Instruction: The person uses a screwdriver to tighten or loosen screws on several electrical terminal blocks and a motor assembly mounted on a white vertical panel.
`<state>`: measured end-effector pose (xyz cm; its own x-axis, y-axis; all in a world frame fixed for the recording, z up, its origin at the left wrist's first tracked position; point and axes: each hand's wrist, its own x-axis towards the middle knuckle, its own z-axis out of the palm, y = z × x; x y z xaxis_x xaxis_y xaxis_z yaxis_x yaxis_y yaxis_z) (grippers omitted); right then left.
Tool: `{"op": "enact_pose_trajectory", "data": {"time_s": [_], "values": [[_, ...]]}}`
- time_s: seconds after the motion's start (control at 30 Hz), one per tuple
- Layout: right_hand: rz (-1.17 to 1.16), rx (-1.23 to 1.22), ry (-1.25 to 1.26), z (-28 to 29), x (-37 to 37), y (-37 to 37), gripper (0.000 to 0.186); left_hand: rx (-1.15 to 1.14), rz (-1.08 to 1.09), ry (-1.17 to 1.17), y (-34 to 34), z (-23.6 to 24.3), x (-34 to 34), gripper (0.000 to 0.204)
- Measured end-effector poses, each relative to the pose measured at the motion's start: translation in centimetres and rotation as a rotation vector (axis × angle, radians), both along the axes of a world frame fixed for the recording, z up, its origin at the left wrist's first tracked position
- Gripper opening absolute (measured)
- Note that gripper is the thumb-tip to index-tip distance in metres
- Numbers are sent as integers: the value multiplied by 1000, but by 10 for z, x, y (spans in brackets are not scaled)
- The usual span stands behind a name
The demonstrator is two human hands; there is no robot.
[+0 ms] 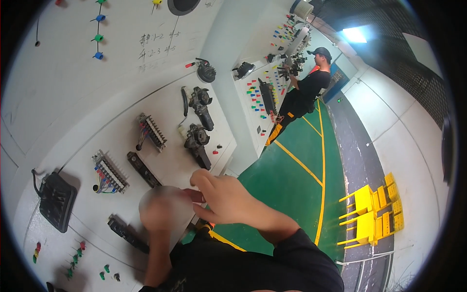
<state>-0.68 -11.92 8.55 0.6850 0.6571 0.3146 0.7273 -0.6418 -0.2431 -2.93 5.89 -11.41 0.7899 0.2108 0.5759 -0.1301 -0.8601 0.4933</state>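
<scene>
Yellow chairs (363,200) stand between green floor (289,194) and white wall (418,151).

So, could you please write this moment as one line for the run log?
left hand: blurred, grip unclear | right hand: close beside it, grip unclear | nearby: upper black bar, lower terminal strip, on white panel

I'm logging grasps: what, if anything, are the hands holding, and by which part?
It cannot be told: blur covers the left hand and the space between it and the right hand.
</scene>
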Motion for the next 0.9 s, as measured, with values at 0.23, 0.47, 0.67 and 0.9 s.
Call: {"op": "enact_pose_trajectory", "data": {"time_s": [0.23, 0.47, 0.67, 0.9], "values": [[-162, -266, 52, -10, 5, -2, 37, 125, 35, -89, -2, -39, 7, 14], [63, -10, -67, -11, 4, -8, 35, -93, -1, 108, -5, 22, 2, 19], [-165, -190, 169, 2, 0, 0, 36, -90, -4, 137, -1, 15, 1, 18], [23, -15, 207, -6, 10, -5, 44, 31, -24, -31, -1, 3, 1, 19]]}}
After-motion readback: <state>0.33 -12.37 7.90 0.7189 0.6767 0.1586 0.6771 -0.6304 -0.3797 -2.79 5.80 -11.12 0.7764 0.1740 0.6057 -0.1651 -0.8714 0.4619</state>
